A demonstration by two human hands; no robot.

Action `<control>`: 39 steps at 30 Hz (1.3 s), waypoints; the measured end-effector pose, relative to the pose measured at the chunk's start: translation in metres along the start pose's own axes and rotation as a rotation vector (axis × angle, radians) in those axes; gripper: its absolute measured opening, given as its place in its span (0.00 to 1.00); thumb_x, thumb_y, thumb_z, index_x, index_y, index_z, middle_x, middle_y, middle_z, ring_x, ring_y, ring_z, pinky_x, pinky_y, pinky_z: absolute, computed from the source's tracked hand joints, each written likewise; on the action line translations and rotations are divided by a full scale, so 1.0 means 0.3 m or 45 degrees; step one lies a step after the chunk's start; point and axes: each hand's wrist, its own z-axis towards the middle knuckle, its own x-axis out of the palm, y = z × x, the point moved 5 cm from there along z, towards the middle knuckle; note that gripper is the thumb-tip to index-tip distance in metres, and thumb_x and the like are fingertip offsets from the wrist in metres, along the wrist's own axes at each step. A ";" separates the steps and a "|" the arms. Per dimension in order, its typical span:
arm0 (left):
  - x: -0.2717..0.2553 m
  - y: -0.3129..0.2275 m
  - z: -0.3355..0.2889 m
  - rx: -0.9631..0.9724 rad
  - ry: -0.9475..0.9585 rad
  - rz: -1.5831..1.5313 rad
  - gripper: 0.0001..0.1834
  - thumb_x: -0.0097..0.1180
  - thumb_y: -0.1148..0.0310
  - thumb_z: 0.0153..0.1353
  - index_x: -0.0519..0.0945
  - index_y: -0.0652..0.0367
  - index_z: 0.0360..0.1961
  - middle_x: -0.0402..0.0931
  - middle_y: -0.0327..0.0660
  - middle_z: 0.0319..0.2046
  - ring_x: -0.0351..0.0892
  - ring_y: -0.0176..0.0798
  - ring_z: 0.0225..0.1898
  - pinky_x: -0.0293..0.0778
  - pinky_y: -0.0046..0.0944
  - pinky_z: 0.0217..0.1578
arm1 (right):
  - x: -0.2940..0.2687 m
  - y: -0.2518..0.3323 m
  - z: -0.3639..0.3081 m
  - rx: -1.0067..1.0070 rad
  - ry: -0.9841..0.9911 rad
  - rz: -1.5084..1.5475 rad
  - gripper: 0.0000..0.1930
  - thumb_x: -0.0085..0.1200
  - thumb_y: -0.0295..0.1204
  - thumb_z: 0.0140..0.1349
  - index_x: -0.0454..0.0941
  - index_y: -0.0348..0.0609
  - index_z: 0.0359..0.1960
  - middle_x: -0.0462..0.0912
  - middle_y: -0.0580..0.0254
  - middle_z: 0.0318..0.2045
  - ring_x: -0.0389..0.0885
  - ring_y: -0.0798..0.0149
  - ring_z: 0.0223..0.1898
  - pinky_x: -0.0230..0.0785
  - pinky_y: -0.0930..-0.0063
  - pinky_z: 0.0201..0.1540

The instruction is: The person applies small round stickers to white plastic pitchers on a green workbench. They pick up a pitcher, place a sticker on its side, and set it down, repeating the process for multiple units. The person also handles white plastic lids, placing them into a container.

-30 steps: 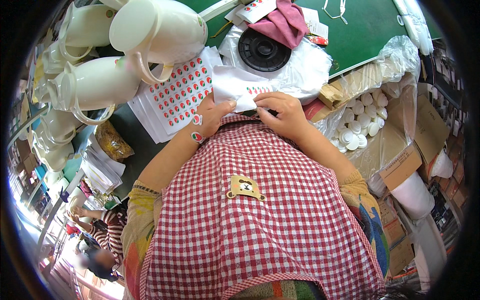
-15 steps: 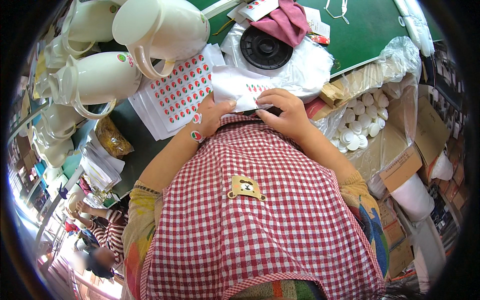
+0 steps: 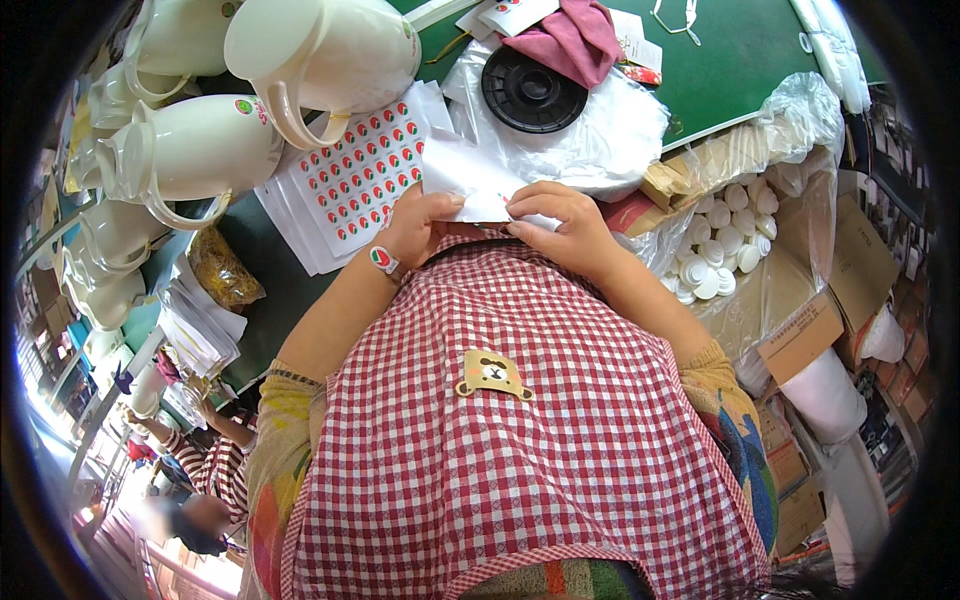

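Observation:
A small white sticker sheet is held in front of my apron, its lower edge bent between my hands. My left hand grips its left side, thumb on top. On that wrist sits a round red-and-green sticker. My right hand pinches the sheet's right edge with thumb and forefinger; whether a loose sticker is between them cannot be seen. Just beyond my left hand lies a stack of sheets with rows of red-and-green stickers. Beyond the held sheet, a black round lid rests on white plastic bags.
Large cream jugs lie at the far left. A pink cloth touches the lid on the green table. To the right, a plastic-lined box holds several white caps. Another person in striped sleeves works at lower left.
The held sheet has bent and turned so its printed stickers no longer show. My hands have drawn slightly closer together. One of two stickers seen by my left wrist is no longer visible.

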 end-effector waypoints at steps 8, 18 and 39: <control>-0.032 -0.008 0.008 -0.116 0.024 0.039 0.29 0.48 0.72 0.55 0.65 0.73 0.58 0.76 0.59 0.47 0.81 0.54 0.45 0.81 0.50 0.44 | 0.025 -0.043 0.002 0.129 0.153 0.307 0.06 0.59 0.24 0.55 0.83 0.36 0.33 0.83 0.57 0.37 0.81 0.63 0.41 0.71 0.72 0.47; -0.044 0.009 0.013 -0.062 0.030 0.062 0.28 0.47 0.70 0.57 0.64 0.72 0.59 0.77 0.57 0.45 0.82 0.52 0.42 0.81 0.49 0.43 | 0.013 -0.019 -0.005 0.070 0.110 0.097 0.07 0.58 0.25 0.56 0.82 0.38 0.36 0.83 0.56 0.37 0.81 0.60 0.40 0.72 0.71 0.46; -0.047 0.014 0.014 -0.079 0.104 0.093 0.31 0.49 0.71 0.55 0.62 0.71 0.60 0.75 0.55 0.48 0.81 0.50 0.45 0.82 0.47 0.42 | 0.023 -0.046 -0.003 0.234 0.148 0.308 0.05 0.58 0.23 0.55 0.83 0.37 0.32 0.82 0.62 0.32 0.79 0.68 0.37 0.70 0.74 0.42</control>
